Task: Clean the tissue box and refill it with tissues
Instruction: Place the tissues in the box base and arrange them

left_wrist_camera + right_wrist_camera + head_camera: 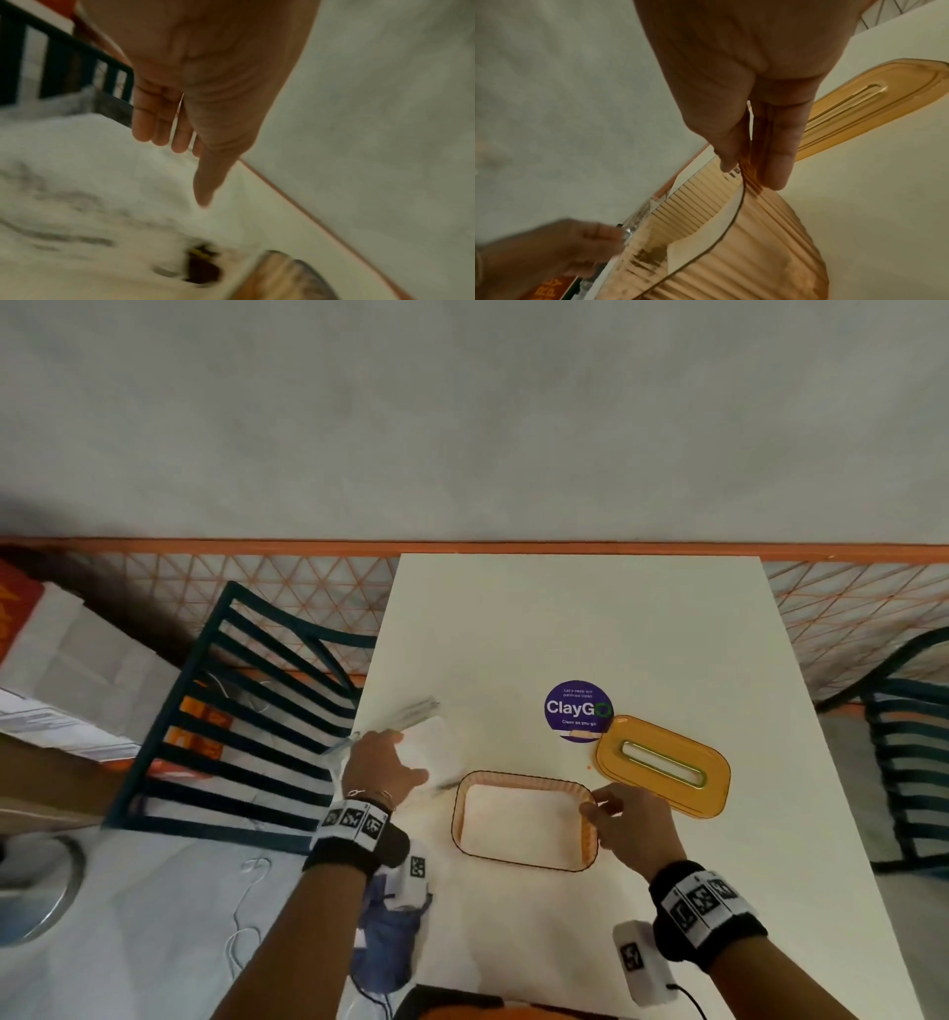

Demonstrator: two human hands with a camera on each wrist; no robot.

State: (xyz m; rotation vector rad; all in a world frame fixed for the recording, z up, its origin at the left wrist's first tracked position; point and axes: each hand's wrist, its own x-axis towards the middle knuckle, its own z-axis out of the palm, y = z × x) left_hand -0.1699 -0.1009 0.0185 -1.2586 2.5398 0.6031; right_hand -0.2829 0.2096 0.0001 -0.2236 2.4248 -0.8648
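Note:
The orange ribbed tissue box base (513,775) stands open on the white table (590,618), with nothing inside it. My right hand (595,809) pinches its right rim between thumb and fingers (775,162), as the right wrist view of the box (757,243) shows. The orange slotted lid (714,793) lies flat to the right of the base, also visible as the lid (859,105) behind my fingers. My left hand (385,762) is over a white tissue pack (436,747) in clear plastic at the table's left edge. Its fingers (159,125) are straight above the pack (90,182).
A purple round "ClayGo" sticker (577,711) is on the table behind the lid. A dark slatted chair (246,711) stands left of the table and another chair (904,737) at the right. A grey wall rises behind the table's far edge.

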